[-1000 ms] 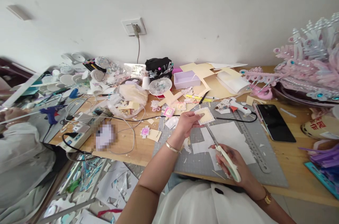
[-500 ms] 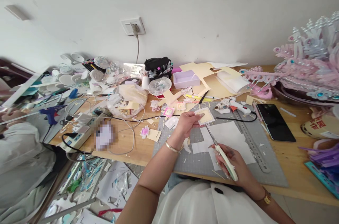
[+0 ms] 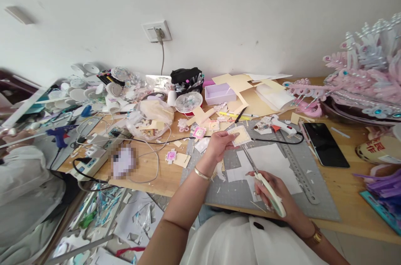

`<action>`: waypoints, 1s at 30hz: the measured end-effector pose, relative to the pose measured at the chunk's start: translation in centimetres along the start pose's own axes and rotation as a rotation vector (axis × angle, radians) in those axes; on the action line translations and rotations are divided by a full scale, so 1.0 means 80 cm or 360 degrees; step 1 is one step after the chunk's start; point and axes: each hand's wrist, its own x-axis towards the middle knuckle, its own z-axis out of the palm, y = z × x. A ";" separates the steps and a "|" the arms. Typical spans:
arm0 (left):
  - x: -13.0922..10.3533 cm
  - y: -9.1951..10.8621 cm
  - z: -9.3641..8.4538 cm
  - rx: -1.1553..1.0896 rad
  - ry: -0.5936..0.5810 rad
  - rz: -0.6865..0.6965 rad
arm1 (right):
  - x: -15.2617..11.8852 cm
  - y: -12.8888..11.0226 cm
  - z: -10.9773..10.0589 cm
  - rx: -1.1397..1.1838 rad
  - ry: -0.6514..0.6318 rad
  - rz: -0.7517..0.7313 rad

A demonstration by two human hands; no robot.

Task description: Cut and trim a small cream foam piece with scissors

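My left hand point(image 3: 222, 145) pinches a small cream card with a pale scalloped edge point(image 3: 239, 136) by its left side, above the grey cutting mat point(image 3: 206, 192). In my right hand point(image 3: 272, 192) is a pair of scissors with cream handles point(image 3: 267, 190). Their blades point up and left, with the tips at the card's lower edge. White paper sheets point(image 3: 266, 158) lie on the mat beneath the blades. A metal ruler point(image 3: 299, 171) rests to the right of the paper. Small pink-framed pieces point(image 3: 199, 132) lie left of the card.
A white glue gun point(image 3: 283, 126) and a phone point(image 3: 326, 144) lie on the right, near pink beaded crowns point(image 3: 369, 73). Behind stands a lilac box point(image 3: 220, 94). A power strip point(image 3: 94, 158) and cables occupy the left, where another person's sleeve point(image 3: 19, 173) shows.
The card has shifted slightly left and shows more of its face. The scissors' handles have spread slightly, and the right hand has moved a little to the right.
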 end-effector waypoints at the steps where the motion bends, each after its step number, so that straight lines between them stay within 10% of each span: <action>1: 0.000 0.000 0.000 -0.0010 -0.0015 -0.0010 | -0.001 -0.002 0.001 0.0016 0.0003 0.0009; 30: -0.004 -0.002 0.007 -0.0084 -0.0045 -0.0060 | 0.004 0.011 0.001 0.0130 0.0117 0.0022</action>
